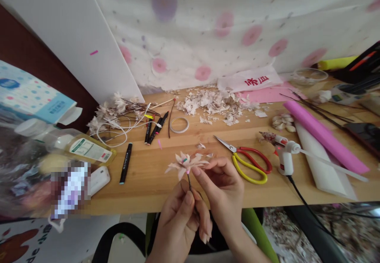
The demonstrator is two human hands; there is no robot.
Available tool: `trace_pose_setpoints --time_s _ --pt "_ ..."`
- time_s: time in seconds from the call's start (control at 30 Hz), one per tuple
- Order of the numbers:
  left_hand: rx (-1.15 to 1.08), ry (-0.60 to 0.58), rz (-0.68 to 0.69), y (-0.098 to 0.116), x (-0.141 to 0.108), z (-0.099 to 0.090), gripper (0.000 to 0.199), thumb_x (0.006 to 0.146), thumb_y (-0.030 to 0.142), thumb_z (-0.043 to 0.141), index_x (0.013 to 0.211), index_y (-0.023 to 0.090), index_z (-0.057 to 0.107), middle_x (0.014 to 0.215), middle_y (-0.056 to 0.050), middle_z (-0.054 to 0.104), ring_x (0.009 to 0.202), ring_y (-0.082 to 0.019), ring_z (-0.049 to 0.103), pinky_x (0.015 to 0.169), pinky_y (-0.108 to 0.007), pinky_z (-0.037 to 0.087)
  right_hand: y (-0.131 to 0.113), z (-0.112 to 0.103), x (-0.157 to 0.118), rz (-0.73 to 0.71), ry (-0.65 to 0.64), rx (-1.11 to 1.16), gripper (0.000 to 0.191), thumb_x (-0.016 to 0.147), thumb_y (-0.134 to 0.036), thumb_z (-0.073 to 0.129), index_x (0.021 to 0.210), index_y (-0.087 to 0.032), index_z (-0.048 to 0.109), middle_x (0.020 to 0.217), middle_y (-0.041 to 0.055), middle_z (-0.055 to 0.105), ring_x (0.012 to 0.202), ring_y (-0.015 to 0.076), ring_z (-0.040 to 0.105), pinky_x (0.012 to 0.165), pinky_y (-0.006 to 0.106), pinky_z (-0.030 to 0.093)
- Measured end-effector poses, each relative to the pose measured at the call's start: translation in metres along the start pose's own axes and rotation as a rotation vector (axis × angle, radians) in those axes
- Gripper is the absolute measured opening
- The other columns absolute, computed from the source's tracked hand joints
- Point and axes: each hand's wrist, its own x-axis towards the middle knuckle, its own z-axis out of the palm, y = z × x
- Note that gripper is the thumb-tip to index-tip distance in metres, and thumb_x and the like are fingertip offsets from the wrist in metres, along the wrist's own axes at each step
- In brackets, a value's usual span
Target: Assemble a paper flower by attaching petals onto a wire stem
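Note:
A handmade flower (184,164) with pale pink pointed petals and a small green centre is held upright over the front of the wooden table. Its thin dark stem is pinched by my left hand (181,215), thumb against the fingers, just under the bloom. My right hand (224,195) has thumb and forefinger closed on a petal at the flower's right side. A few loose petals (201,146) lie just behind the flower. Scissors (251,161) with red and yellow handles rest to the right of my hands.
A white glue gun (285,160) stands at the right beside pink and white rolls (323,136). Scraps (219,104) are heaped at the back. Markers (126,163), a tape ring (179,125), finished flowers (118,104) and a bottle (86,146) lie leftward. The table's front edge (118,207) is close.

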Motion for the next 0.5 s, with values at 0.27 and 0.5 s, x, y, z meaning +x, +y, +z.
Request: trace_pose_setpoints --time_s 0.27,0.5 --pt "-0.042 -0.029 -0.022 -0.004 0.002 0.004 0.028 0.104 0.030 0.050 0.101 0.025 0.078 0.057 0.005 0.053 0.046 -0.006 0.038 0.056 -0.014 0.051 -0.007 -0.003 -0.001 -0.041 -0.028 -0.010 0.019 0.080 -0.013 0.082 0.079 -0.024 0.066 0.073 -0.0049 0.074 0.065 0.0084 0.070 0.063 0.014 0.056" --pt "-0.082 -0.004 -0.125 -0.004 0.004 0.003 0.027 0.103 0.033 0.053 0.096 0.024 0.077 0.056 0.007 0.044 0.042 -0.005 0.022 0.045 -0.010 0.041 -0.012 -0.005 -0.004 -0.021 -0.005 -0.017 0.022 0.080 -0.014 0.082 0.076 -0.023 0.062 0.070 -0.0055 0.070 0.062 0.0075 0.064 0.060 0.014 0.053"
